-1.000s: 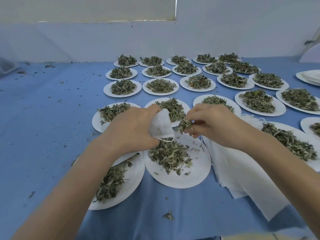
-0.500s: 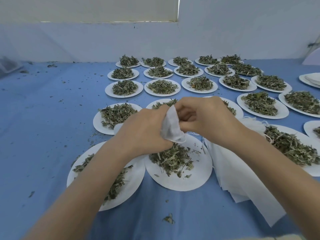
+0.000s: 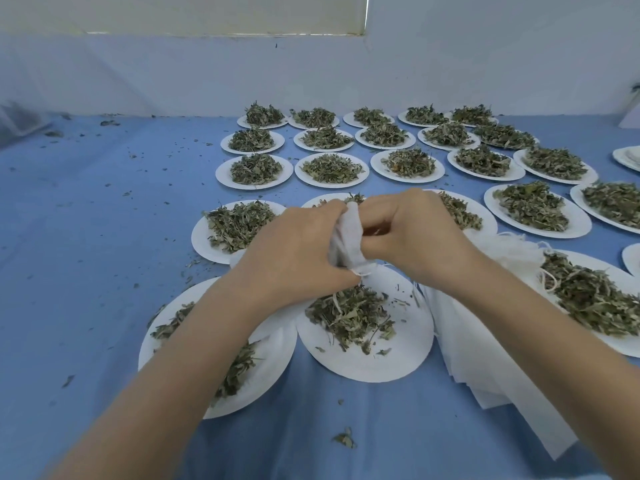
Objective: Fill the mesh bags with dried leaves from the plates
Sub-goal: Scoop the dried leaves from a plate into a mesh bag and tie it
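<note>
My left hand point(image 3: 298, 251) grips a small white mesh bag point(image 3: 348, 237), holding it above a white paper plate point(image 3: 391, 355) that carries a loose heap of dried leaves point(image 3: 349, 315). My right hand point(image 3: 415, 237) is at the bag's mouth with its fingers curled against the fabric. The bag's drawstring point(image 3: 362, 271) hangs below the hands. What lies inside the bag is hidden.
Several more plates of dried leaves point(image 3: 256, 168) fill the blue table point(image 3: 104, 237) in rows toward the wall. A stack of empty white mesh bags point(image 3: 485, 368) lies under my right forearm. Another leaf plate point(image 3: 266, 375) sits under my left forearm. Leaf crumbs dot the cloth.
My right hand carried a pinch of leaves from beside the bag to the bag's mouth and now rests against it. Both hands have drawn together and moved slightly away from me.
</note>
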Demonstrator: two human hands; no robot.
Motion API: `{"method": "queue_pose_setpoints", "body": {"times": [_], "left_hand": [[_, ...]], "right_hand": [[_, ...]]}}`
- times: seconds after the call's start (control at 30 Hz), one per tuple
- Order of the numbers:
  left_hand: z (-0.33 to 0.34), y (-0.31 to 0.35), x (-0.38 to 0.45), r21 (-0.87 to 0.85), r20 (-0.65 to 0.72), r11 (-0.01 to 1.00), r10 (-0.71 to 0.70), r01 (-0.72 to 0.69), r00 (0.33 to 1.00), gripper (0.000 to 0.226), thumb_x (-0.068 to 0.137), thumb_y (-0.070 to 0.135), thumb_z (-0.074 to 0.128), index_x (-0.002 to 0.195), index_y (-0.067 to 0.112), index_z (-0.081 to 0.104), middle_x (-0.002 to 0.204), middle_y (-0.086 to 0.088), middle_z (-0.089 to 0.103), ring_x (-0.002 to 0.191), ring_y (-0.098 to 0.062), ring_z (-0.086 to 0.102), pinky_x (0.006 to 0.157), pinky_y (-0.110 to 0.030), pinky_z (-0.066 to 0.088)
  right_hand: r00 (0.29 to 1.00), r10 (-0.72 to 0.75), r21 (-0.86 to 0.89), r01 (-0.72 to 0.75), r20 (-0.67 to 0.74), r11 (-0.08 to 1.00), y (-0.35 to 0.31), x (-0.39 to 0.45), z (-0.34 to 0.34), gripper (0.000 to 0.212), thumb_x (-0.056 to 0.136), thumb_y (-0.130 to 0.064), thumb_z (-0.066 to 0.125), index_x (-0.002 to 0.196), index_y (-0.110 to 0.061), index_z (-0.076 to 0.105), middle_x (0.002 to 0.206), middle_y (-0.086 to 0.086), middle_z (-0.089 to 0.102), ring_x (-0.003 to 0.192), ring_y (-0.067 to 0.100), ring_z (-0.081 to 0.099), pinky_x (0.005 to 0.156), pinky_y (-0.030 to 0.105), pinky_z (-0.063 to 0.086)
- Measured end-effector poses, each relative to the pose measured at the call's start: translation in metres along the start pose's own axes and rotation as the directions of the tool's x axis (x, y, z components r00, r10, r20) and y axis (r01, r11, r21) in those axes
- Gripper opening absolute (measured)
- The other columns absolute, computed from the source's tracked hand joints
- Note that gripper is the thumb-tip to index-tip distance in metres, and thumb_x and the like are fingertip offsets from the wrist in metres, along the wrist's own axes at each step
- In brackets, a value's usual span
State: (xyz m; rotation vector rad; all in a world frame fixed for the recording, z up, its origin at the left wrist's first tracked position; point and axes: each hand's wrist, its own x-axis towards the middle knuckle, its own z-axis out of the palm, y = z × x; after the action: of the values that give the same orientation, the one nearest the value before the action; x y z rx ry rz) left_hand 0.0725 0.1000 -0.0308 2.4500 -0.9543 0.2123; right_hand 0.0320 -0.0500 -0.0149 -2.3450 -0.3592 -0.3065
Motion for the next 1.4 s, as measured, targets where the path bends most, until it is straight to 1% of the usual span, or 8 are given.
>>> {"method": "queue_pose_setpoints", "body": {"times": [0.3, 0.47, 0.57, 0.9, 1.07, 1.17, 1.3, 1.4], "left_hand": [[-0.002, 0.001, -0.002, -0.032, 0.023, 0.999, 0.009, -0.009, 1.0, 0.049, 0.056, 0.049, 0.067, 0.095, 0.025, 0.05, 0.066, 0.012, 0.055, 0.063, -0.005, 0.053, 0.054, -0.031, 0.045], [-0.007, -0.007, -0.004, -0.038, -0.022, 0.999, -0.025, 0.024, 0.999, 0.068, 0.058, 0.038, 0.074, 0.117, 0.029, 0.041, 0.083, 0.007, 0.062, 0.068, -0.009, 0.057, 0.057, -0.037, 0.05], [-0.009, -0.011, -0.005, 0.013, -0.017, 0.998, -0.069, 0.069, 0.997, 0.062, 0.058, 0.034, 0.073, 0.113, 0.029, 0.044, 0.082, 0.007, 0.061, 0.071, -0.013, 0.056, 0.06, -0.037, 0.049], [-0.023, -0.028, -0.015, 0.173, 0.026, 0.969, -0.183, 0.176, 0.983, 0.035, 0.057, 0.039, 0.055, 0.089, 0.023, 0.053, 0.065, 0.009, 0.049, 0.062, -0.001, 0.043, 0.048, -0.026, 0.032], [-0.025, -0.033, -0.016, 0.199, 0.086, 0.961, -0.211, 0.191, 0.974, 0.027, 0.062, 0.032, 0.062, 0.086, 0.023, 0.052, 0.07, 0.008, 0.052, 0.066, -0.002, 0.046, 0.048, -0.027, 0.033], [-0.027, -0.036, -0.016, 0.219, 0.099, 0.955, -0.223, 0.197, 0.97, 0.032, 0.064, 0.029, 0.066, 0.093, 0.024, 0.054, 0.074, 0.008, 0.054, 0.069, 0.0, 0.046, 0.052, -0.028, 0.04], [-0.029, -0.036, -0.016, 0.216, 0.094, 0.954, -0.231, 0.207, 0.968, 0.036, 0.065, 0.028, 0.067, 0.098, 0.028, 0.055, 0.07, 0.011, 0.05, 0.068, 0.003, 0.044, 0.051, -0.024, 0.034], [-0.029, -0.035, -0.016, 0.218, 0.102, 0.954, -0.234, 0.208, 0.967, 0.035, 0.065, 0.029, 0.067, 0.097, 0.028, 0.055, 0.072, 0.01, 0.052, 0.069, 0.002, 0.045, 0.05, -0.025, 0.035]], "right_hand": [[0.962, -0.051, 0.145, 0.011, 0.269, 0.989, -0.006, -0.001, -0.002, 0.04, 0.082, 0.0, 0.061, 0.06, -0.034, 0.061, 0.056, -0.011, 0.058, 0.055, -0.002, 0.046, 0.056, 0.01, 0.035], [0.995, -0.005, 0.224, -0.018, 0.102, 0.974, 0.0, 0.001, -0.01, 0.021, 0.077, 0.0, 0.071, 0.085, -0.019, 0.075, 0.08, 0.011, 0.071, 0.071, 0.033, 0.061, 0.065, 0.039, 0.051], [0.999, 0.027, 0.254, -0.038, 0.047, 0.966, 0.001, 0.002, -0.007, 0.027, 0.077, 0.0, 0.071, 0.092, -0.022, 0.074, 0.087, 0.007, 0.073, 0.081, 0.031, 0.066, 0.071, 0.046, 0.055], [0.989, 0.022, 0.273, -0.062, 0.148, 0.96, 0.007, 0.004, -0.005, 0.036, 0.076, -0.014, 0.075, 0.111, -0.024, 0.069, 0.097, -0.008, 0.073, 0.088, 0.008, 0.068, 0.082, 0.027, 0.055], [0.994, 0.064, -0.043, -0.061, 0.091, 0.997, 0.018, 0.007, -0.006, 0.026, 0.078, -0.035, 0.072, 0.103, -0.031, 0.068, 0.089, -0.015, 0.069, 0.081, 0.002, 0.062, 0.075, 0.026, 0.054], [0.946, 0.127, -0.341, -0.019, 0.298, 0.94, 0.023, 0.003, -0.002, 0.041, 0.081, -0.052, 0.06, 0.117, -0.033, 0.061, 0.104, -0.018, 0.061, 0.081, -0.002, 0.059, 0.074, 0.021, 0.048], [0.86, 0.225, -0.458, 0.011, 0.458, 0.889, 0.028, -0.006, 0.021, 0.069, 0.073, -0.069, 0.059, 0.133, -0.036, 0.047, 0.112, -0.005, 0.049, 0.089, 0.009, 0.051, 0.077, 0.027, 0.041], [0.886, 0.193, -0.482, 0.039, 0.423, 0.875, 0.031, -0.007, 0.031, 0.056, 0.08, -0.056, 0.062, 0.129, -0.03, 0.053, 0.111, 0.0, 0.055, 0.1, 0.017, 0.054, 0.083, 0.03, 0.045]]}}
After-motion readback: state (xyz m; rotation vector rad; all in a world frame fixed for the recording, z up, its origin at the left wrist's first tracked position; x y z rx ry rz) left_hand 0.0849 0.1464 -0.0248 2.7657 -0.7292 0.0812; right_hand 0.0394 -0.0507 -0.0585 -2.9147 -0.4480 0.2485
